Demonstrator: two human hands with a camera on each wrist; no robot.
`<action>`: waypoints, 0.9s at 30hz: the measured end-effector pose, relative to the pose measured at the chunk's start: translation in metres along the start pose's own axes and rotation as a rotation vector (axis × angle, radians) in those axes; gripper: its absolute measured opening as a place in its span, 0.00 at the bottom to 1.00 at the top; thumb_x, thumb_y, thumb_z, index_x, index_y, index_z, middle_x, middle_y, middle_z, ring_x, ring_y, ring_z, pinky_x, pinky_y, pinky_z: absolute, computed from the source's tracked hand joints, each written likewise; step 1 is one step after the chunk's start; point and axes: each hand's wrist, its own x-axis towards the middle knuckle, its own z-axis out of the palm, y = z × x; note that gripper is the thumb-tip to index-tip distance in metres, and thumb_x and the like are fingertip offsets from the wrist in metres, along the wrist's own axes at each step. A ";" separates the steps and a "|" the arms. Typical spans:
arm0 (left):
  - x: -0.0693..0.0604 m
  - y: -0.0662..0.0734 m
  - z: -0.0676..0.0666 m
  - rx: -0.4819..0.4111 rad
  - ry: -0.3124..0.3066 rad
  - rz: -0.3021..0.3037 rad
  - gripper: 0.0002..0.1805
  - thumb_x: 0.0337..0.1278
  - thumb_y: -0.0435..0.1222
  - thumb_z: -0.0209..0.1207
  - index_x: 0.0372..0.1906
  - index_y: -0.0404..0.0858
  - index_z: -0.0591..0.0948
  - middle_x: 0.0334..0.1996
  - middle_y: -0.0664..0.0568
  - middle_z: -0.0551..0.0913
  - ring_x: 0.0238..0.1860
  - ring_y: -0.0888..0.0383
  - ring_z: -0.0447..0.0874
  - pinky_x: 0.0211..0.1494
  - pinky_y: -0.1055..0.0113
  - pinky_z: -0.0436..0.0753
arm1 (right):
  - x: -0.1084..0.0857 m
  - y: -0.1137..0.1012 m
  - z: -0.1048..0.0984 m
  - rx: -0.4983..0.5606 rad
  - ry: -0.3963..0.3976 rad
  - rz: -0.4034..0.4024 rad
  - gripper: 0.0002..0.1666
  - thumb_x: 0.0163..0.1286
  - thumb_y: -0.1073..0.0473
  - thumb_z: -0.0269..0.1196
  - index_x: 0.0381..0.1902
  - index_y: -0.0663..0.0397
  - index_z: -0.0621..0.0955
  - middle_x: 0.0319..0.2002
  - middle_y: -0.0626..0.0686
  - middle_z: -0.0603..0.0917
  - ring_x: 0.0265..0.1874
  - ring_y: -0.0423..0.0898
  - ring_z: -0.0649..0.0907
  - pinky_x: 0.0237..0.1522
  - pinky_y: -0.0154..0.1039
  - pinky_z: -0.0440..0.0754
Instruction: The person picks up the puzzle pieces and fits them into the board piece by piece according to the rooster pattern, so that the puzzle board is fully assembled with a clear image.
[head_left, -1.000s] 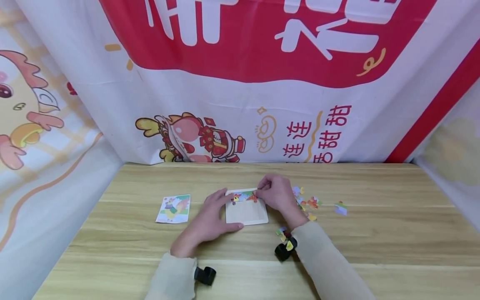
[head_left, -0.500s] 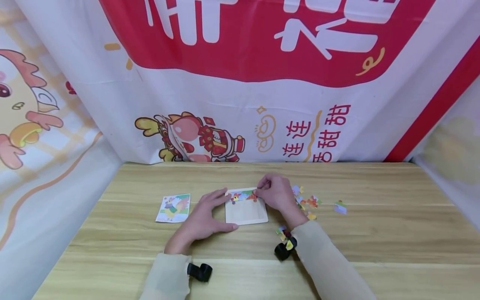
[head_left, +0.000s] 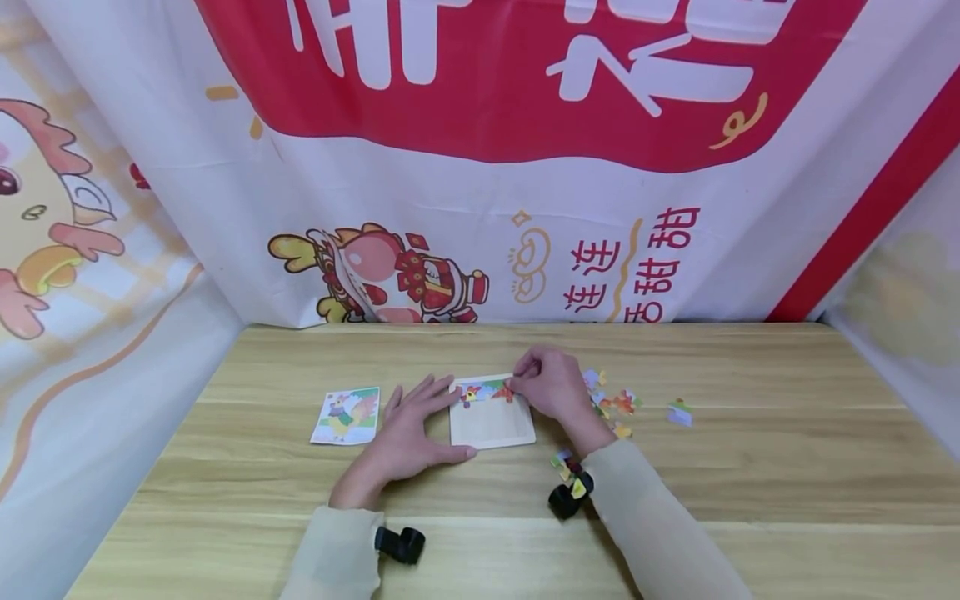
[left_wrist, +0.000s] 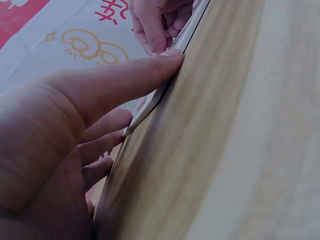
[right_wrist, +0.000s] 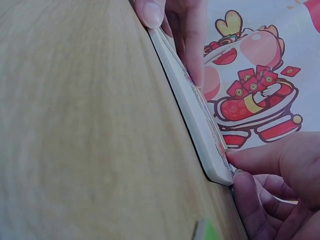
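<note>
Before a printed cloth backdrop (head_left: 487,100), a wood-grain table (head_left: 712,500) is occupied by the left hand (head_left: 407,435), its fingers released and spread, with its thumb rested at the near edge of a shallow puzzle board (head_left: 491,425), and by the right hand (head_left: 552,385), its fingers bent at the board's far right corner, though whether a piece is pinched there cannot be told. The board is laid flat between both hands, its far side lined with fitted pieces (head_left: 483,392); a picture card (head_left: 347,417) is placed to the left, and loose pieces (head_left: 624,402) are scattered to the right
</note>
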 end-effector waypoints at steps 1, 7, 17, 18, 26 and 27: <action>0.000 0.000 0.000 0.002 -0.001 -0.002 0.49 0.49 0.52 0.82 0.78 0.46 0.76 0.86 0.54 0.62 0.90 0.45 0.45 0.90 0.38 0.31 | 0.000 0.000 0.000 -0.001 -0.001 -0.001 0.10 0.67 0.56 0.78 0.38 0.49 0.86 0.34 0.51 0.87 0.29 0.45 0.83 0.28 0.34 0.79; 0.000 0.000 -0.001 0.011 0.002 -0.002 0.49 0.48 0.53 0.82 0.78 0.47 0.76 0.86 0.55 0.63 0.90 0.47 0.46 0.90 0.39 0.32 | 0.000 -0.001 -0.001 -0.023 0.006 -0.018 0.09 0.70 0.52 0.76 0.39 0.48 0.86 0.34 0.50 0.86 0.30 0.46 0.82 0.29 0.35 0.78; -0.002 -0.001 0.000 0.018 -0.001 0.000 0.50 0.49 0.55 0.82 0.78 0.48 0.76 0.86 0.55 0.62 0.90 0.47 0.46 0.90 0.38 0.33 | -0.007 0.003 -0.035 0.320 -0.154 -0.057 0.13 0.81 0.56 0.64 0.55 0.56 0.87 0.41 0.59 0.90 0.36 0.48 0.89 0.41 0.41 0.93; -0.002 -0.002 0.000 0.015 -0.001 0.002 0.50 0.48 0.54 0.82 0.78 0.48 0.76 0.86 0.55 0.63 0.90 0.46 0.46 0.90 0.38 0.33 | -0.009 0.002 -0.044 0.361 -0.154 -0.060 0.14 0.81 0.56 0.63 0.57 0.58 0.86 0.43 0.59 0.90 0.37 0.49 0.89 0.43 0.44 0.93; 0.000 -0.003 0.000 0.014 -0.001 -0.002 0.50 0.48 0.54 0.82 0.78 0.48 0.75 0.86 0.55 0.63 0.90 0.46 0.47 0.90 0.38 0.34 | -0.031 0.000 -0.091 0.361 -0.160 -0.145 0.20 0.81 0.50 0.65 0.57 0.61 0.84 0.45 0.59 0.89 0.39 0.48 0.89 0.46 0.44 0.92; 0.000 -0.003 0.000 0.012 0.000 -0.003 0.51 0.48 0.54 0.82 0.78 0.48 0.75 0.86 0.55 0.63 0.90 0.46 0.47 0.90 0.39 0.34 | -0.034 0.002 -0.094 0.336 -0.164 -0.150 0.20 0.81 0.49 0.65 0.56 0.60 0.84 0.45 0.59 0.89 0.39 0.49 0.89 0.45 0.45 0.92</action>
